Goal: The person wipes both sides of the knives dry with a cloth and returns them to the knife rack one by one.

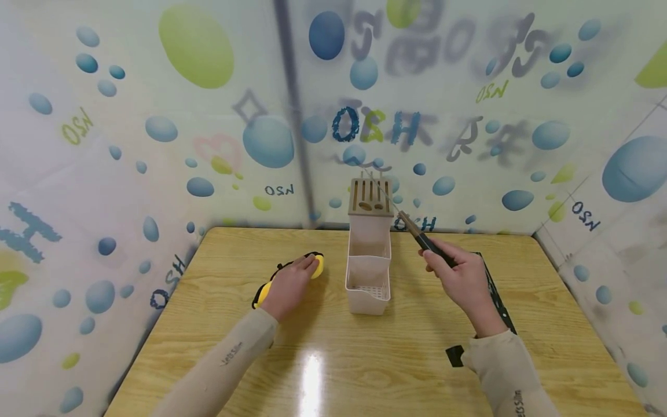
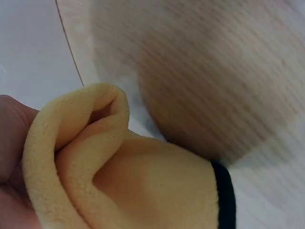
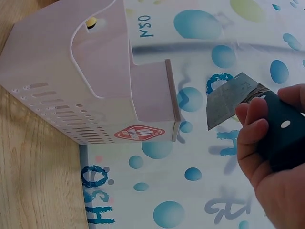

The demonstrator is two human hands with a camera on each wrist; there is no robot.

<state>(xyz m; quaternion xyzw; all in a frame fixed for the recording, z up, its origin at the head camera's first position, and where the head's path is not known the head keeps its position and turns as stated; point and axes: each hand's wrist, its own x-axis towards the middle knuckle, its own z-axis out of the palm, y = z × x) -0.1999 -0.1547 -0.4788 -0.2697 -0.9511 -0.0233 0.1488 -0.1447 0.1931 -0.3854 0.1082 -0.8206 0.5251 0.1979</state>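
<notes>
My right hand [image 1: 464, 284] grips a knife by its dark handle [image 1: 438, 249], index finger and thumb along it. Its thin blade [image 1: 383, 191] points up and left, over the slotted top of a pale pink utensil holder [image 1: 367, 284]. In the right wrist view, the blade [image 3: 233, 100] looks broad and grey, and the handle [image 3: 281, 133] bears pale dots. My left hand [image 1: 289, 286] holds a bunched yellow cloth [image 1: 318, 266] with black edging, left of the holder. Folds of the yellow cloth [image 2: 147, 181] fill the lower left wrist view and hide most fingers.
The holder stands at the middle of the wooden table [image 1: 396, 370], near its back edge. Under the right forearm lies a long black item [image 1: 497, 298] with white dots. A curtain [image 1: 448, 87] with bubble prints hangs behind the table and at both sides.
</notes>
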